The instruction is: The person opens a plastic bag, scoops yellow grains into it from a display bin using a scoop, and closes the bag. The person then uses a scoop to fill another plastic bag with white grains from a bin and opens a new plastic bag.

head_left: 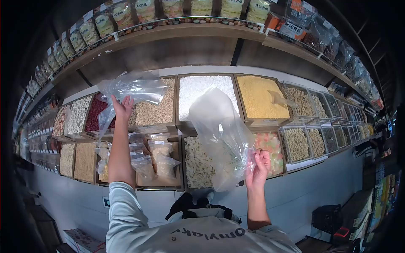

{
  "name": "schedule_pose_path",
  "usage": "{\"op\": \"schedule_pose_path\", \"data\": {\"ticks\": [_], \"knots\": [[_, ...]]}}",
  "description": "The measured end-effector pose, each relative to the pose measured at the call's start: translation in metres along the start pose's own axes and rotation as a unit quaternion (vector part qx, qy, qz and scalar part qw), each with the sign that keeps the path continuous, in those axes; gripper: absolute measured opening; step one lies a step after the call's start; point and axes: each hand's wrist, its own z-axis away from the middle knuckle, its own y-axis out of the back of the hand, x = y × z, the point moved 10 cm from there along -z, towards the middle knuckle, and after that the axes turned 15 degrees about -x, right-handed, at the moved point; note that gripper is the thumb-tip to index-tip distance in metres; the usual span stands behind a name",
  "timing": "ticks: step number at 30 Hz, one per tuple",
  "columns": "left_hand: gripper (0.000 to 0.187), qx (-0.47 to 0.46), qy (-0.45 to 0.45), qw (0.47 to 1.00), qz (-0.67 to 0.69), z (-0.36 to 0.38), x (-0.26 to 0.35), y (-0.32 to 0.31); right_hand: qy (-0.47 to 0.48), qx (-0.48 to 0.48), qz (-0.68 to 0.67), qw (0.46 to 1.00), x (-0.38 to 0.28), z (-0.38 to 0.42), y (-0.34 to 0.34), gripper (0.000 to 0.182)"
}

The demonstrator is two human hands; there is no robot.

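My right hand (258, 168) is closed on the edge of a clear plastic bag (217, 130). The bag hangs loosely to the left of the hand, across the bins of white grains (192, 86) and pale dried strips (197, 168). My left hand (122, 107) is stretched forward with its fingers spread, right at a pile of crumpled clear plastic (133, 86). That plastic lies over the bin of dark red beans (93, 114) and the bin of beige grains (154, 114).
A bin of yellow grains (257, 99) holds a clear scoop (280, 99). Small filled bags (162, 156) lie in a front bin. Wrapped pink and green pieces (270, 145) sit beyond my right hand. Packaged goods (145, 10) line the shelf above. A black basket (327, 218) stands behind, lower right.
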Motion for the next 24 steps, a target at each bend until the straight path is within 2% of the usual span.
{"op": "schedule_pose_path", "data": {"ticks": [1, 3, 4, 6, 9, 11, 15, 19, 20, 21, 22, 24], "knots": [[0.103, 0.002, 0.001, 1.000, -0.003, -0.003, -0.003, 0.011, -0.004, -0.007, -0.007, 1.000, 0.002, -0.004, -0.001, 0.018], [0.099, -0.004, -0.075, 0.962, -0.262, 0.005, 0.019, 0.011, -0.020, -0.027, -0.019, 0.999, 0.006, -0.010, -0.006, 0.018], [0.099, -0.006, -0.068, 0.962, -0.265, 0.006, 0.013, 0.014, -0.033, -0.050, -0.031, 0.998, 0.009, -0.012, -0.012, 0.019], [0.095, 0.034, -0.145, 0.890, -0.431, 0.018, 0.025, -0.001, -0.034, -0.049, -0.037, 0.998, 0.015, -0.016, -0.022, 0.022], [0.092, -0.012, -0.088, 0.893, -0.441, 0.013, -0.006, -0.004, -0.055, -0.053, -0.019, 0.997, 0.021, -0.017, -0.040, 0.027], [0.092, -0.003, -0.063, 0.912, -0.406, 0.005, -0.006, 0.008, -0.051, -0.082, -0.008, 0.995, 0.024, -0.018, -0.055, 0.028], [0.093, 0.014, -0.033, 0.940, -0.339, -0.028, 0.007, 0.022, -0.038, -0.068, 0.042, 0.996, 0.026, -0.015, -0.070, 0.028], [0.094, -0.011, -0.047, 0.913, -0.406, -0.071, 0.029, 0.025, -0.028, -0.081, 0.072, 0.994, 0.033, -0.006, -0.080, 0.029], [0.093, 0.022, -0.054, 0.838, -0.543, -0.063, 0.041, 0.013, -0.022, -0.084, 0.081, 0.993, 0.032, -0.005, -0.083, 0.029], [0.092, 0.054, -0.058, 0.741, -0.667, -0.055, 0.050, 0.000, -0.015, -0.085, 0.090, 0.992, 0.031, -0.003, -0.086, 0.029], [0.092, 0.056, -0.057, 0.741, -0.666, -0.044, 0.051, -0.006, -0.017, -0.087, 0.091, 0.992, 0.031, -0.003, -0.089, 0.029], [0.087, 0.028, -0.100, 0.673, -0.732, -0.023, 0.054, -0.025, -0.011, -0.089, 0.104, 0.990, 0.029, -0.004, -0.095, 0.029]]}}
